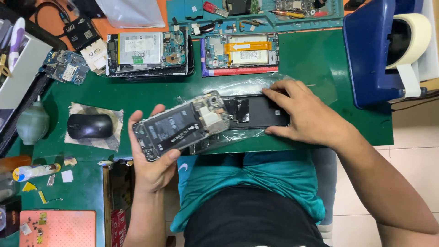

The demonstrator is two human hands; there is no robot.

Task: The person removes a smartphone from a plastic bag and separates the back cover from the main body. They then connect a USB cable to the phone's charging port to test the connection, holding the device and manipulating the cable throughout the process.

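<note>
Green matting covers the counter [320, 55], crowded with phone-repair clutter. Nearest the person, the left hand [151, 158] grips one opened phone [180, 126], back cover already off, its black battery and circuit board bare, lifted just above the counter edge. Beside it the right hand [306, 114] lies flat, fingers spread, pressing one black back cover [260, 112] that rests on a clear plastic bag [256, 84]. So the opening looks done; whatever goes on inside the phone seems, to me, not yet begun. To the left sits one black mouse [89, 126] on a cloth, then one grey-green air blower [33, 123]. Farther back lie two more opened phones [148, 52] [240, 52] and one loose circuit board [66, 66]. One tape dispenser [379, 50] stands at the right.
</note>
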